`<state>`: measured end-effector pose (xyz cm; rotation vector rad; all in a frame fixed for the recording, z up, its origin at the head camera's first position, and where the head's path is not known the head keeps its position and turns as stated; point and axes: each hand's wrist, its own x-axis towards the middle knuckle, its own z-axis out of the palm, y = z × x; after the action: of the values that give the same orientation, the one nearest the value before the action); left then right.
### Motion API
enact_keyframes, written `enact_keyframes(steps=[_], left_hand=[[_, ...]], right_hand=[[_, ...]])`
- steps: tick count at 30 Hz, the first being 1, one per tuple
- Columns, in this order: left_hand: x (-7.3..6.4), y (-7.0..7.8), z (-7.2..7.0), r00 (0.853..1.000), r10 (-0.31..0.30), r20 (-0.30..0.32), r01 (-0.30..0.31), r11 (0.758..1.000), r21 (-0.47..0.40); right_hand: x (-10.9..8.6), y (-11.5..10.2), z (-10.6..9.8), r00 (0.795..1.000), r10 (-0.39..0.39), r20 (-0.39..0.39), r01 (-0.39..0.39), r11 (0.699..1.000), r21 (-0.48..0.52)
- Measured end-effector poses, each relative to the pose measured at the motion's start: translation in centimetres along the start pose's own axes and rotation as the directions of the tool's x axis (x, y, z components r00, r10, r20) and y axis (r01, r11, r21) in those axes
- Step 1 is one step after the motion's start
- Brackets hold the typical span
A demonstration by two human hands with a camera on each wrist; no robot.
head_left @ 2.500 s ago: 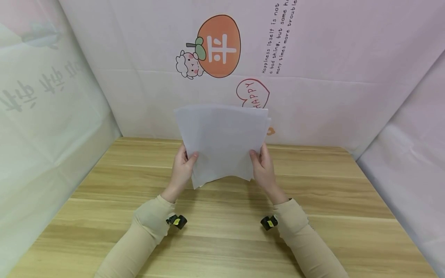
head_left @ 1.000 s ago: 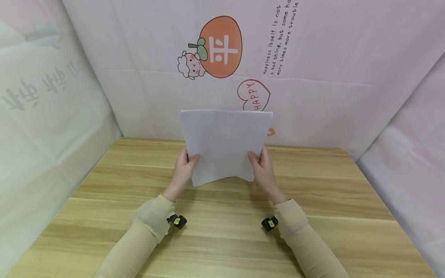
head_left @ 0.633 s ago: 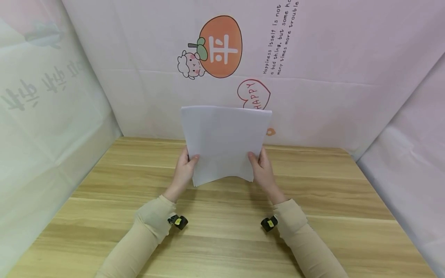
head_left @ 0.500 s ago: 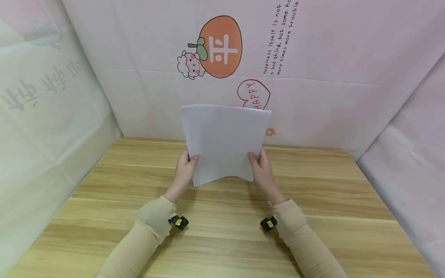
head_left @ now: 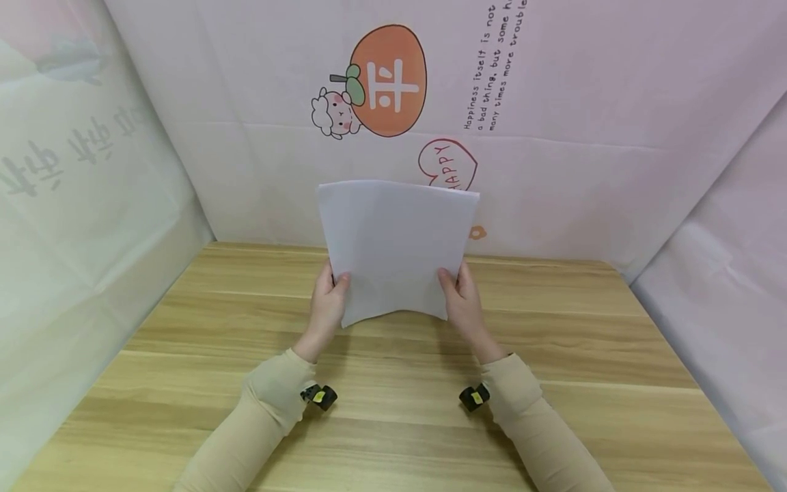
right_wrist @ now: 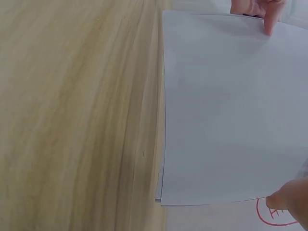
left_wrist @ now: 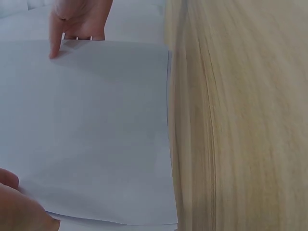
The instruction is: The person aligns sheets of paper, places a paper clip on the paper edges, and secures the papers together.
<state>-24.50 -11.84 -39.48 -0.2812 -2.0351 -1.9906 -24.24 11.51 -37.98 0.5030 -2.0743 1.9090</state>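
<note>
A stack of white paper sheets (head_left: 396,246) is held up off the table, tilted with its top towards the back. The left hand (head_left: 327,304) grips its left side low down, thumb on the front face and the other fingers behind. On the right side the right hand (head_left: 464,304) grips it the same way. The fingers behind the sheets are mostly hidden. In the left wrist view the paper (left_wrist: 91,125) shows a second edge just under the top sheet. The right wrist view shows a sheet edge peeking out at the lower corner of the paper (right_wrist: 231,110).
Below the hands is a wood-grain table (head_left: 393,424). A white printed cloth (head_left: 584,191) hangs behind it, with more cloth at both sides. Small black cameras (head_left: 322,396) are strapped at the wrists over beige sleeves (head_left: 246,437).
The sheets were fanned unevenly at first; their edges now line up closely. The stack's top edge dipped, then rose, more at the left. Both hands keep their grip.
</note>
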Motion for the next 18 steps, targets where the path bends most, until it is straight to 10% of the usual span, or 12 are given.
enact_keyframes(steps=[18], left_hand=[[-0.3,0.0,0.1,1.0,-0.026,0.001,0.026,0.999,-0.028]], right_hand=[[0.3,2.0,-0.4,0.999,0.003,0.032,-0.004,0.999,0.045]])
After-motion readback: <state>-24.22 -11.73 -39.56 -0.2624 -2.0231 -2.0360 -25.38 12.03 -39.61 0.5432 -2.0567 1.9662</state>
